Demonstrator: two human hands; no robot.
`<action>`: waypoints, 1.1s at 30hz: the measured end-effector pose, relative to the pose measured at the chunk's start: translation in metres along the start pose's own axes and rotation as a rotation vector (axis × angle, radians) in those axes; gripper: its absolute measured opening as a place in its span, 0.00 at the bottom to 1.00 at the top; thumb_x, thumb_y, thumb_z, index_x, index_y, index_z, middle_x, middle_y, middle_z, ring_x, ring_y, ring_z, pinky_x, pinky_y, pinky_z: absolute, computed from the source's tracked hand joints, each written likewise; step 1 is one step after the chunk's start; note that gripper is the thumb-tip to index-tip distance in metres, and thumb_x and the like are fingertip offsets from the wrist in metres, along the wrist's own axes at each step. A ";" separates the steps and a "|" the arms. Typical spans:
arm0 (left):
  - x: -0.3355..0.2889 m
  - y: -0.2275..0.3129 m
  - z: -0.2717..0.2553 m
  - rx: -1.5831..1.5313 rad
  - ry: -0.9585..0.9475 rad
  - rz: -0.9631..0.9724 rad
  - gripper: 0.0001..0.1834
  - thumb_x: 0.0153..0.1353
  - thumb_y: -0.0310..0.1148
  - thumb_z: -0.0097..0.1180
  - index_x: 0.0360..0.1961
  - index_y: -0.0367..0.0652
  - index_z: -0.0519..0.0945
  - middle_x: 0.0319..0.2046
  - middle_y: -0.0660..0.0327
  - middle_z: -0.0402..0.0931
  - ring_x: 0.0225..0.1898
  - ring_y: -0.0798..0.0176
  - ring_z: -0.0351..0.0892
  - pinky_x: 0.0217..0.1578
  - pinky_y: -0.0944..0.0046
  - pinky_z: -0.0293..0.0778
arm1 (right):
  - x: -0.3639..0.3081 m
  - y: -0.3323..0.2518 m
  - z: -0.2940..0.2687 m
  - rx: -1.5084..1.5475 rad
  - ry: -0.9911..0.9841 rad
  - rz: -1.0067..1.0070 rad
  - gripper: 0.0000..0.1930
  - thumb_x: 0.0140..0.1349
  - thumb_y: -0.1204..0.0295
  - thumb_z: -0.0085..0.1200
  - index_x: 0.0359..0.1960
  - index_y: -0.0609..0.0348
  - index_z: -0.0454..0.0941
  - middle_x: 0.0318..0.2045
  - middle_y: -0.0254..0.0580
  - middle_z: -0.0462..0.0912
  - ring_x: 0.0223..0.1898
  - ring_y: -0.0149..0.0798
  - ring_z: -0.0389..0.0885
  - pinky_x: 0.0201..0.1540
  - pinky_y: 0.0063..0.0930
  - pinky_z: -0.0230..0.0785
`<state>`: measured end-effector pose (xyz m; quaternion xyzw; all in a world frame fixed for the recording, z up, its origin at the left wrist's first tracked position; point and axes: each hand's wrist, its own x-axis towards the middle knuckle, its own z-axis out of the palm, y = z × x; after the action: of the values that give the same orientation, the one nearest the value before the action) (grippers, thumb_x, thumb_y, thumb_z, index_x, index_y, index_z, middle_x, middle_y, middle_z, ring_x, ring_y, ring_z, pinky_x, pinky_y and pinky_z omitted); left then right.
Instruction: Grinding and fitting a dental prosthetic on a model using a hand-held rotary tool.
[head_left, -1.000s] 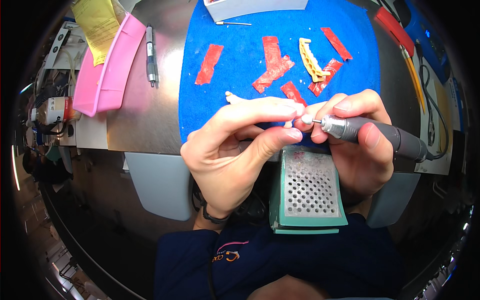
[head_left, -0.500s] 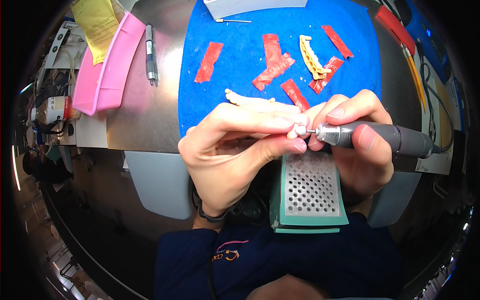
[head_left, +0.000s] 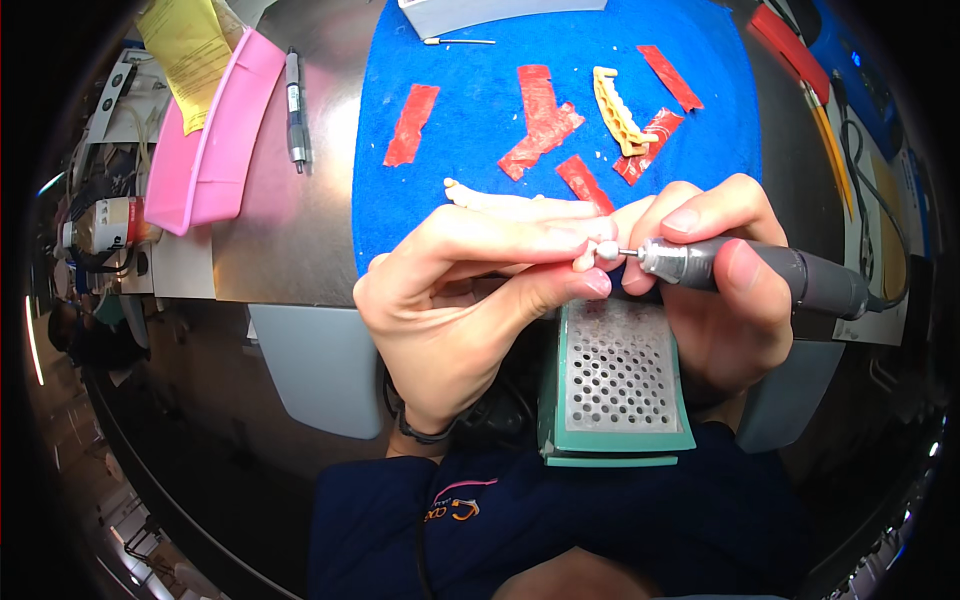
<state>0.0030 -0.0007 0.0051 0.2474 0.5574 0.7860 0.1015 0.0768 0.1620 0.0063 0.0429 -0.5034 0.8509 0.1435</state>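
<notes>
Between the thumb and fingers of my left hand (head_left: 440, 310) is a small cream-white piece (head_left: 583, 262), mostly covered by the fingertips. My right hand (head_left: 735, 320) grips a dark grey rotary handpiece (head_left: 825, 285) like a pen. Its thin shank carries a pale rounded grinding bit (head_left: 607, 251), which lies against or right beside the small piece; contact is hard to tell. The fingertips of both hands meet near the bit. Below them stands a green box with a perforated metal top (head_left: 620, 380). Just beyond my left hand lies a long cream-coloured piece (head_left: 480, 200), partly hidden.
On the blue towel (head_left: 460, 110) lie several red strips (head_left: 411, 125), a yellow toothed arch-shaped piece (head_left: 615, 112) and a thin metal bit (head_left: 460, 41). A white box (head_left: 500, 12) stands behind. A pink tray (head_left: 205, 170) and a pen (head_left: 296, 110) are at left. A cord (head_left: 900, 260) trails right.
The handpiece has shifted slightly right and its bit sits a little higher, showing more of the small piece. My left hand has barely moved. The whole view has shifted slightly.
</notes>
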 end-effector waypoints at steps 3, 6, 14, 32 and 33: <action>0.001 -0.003 0.000 0.012 0.006 0.044 0.15 0.47 0.07 0.64 0.34 0.32 0.76 0.35 0.40 0.83 0.41 0.50 0.85 0.43 0.55 0.83 | -0.001 0.000 0.000 -0.044 -0.024 0.007 0.15 0.67 0.67 0.45 0.44 0.69 0.72 0.31 0.57 0.79 0.39 0.47 0.79 0.49 0.42 0.72; -0.001 -0.006 -0.002 -0.033 0.012 0.046 0.13 0.49 0.10 0.66 0.35 0.29 0.80 0.36 0.44 0.84 0.40 0.54 0.85 0.42 0.59 0.84 | -0.001 -0.001 0.001 -0.086 -0.014 0.002 0.15 0.67 0.66 0.45 0.45 0.70 0.72 0.32 0.58 0.80 0.40 0.47 0.79 0.49 0.42 0.71; 0.001 -0.011 -0.004 -0.053 0.004 0.098 0.11 0.49 0.11 0.68 0.35 0.28 0.82 0.35 0.47 0.84 0.38 0.56 0.85 0.41 0.60 0.83 | -0.002 -0.002 0.000 -0.107 -0.025 -0.005 0.16 0.68 0.66 0.45 0.45 0.70 0.72 0.32 0.59 0.80 0.40 0.48 0.79 0.50 0.43 0.70; -0.004 -0.004 -0.004 -0.003 0.050 0.013 0.12 0.48 0.09 0.65 0.32 0.30 0.80 0.33 0.43 0.83 0.38 0.55 0.85 0.41 0.58 0.83 | -0.001 0.001 0.000 -0.068 -0.038 0.012 0.15 0.68 0.67 0.44 0.45 0.69 0.72 0.32 0.56 0.80 0.40 0.47 0.80 0.51 0.41 0.71; -0.004 -0.005 -0.005 -0.025 0.056 0.006 0.11 0.48 0.10 0.67 0.33 0.29 0.81 0.33 0.46 0.84 0.38 0.57 0.85 0.41 0.60 0.83 | -0.002 0.001 0.000 -0.065 -0.034 0.017 0.15 0.68 0.67 0.44 0.45 0.69 0.72 0.32 0.56 0.80 0.40 0.47 0.80 0.51 0.41 0.71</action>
<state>0.0034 -0.0045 -0.0017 0.2258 0.5494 0.7998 0.0866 0.0779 0.1609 0.0052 0.0483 -0.5336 0.8345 0.1288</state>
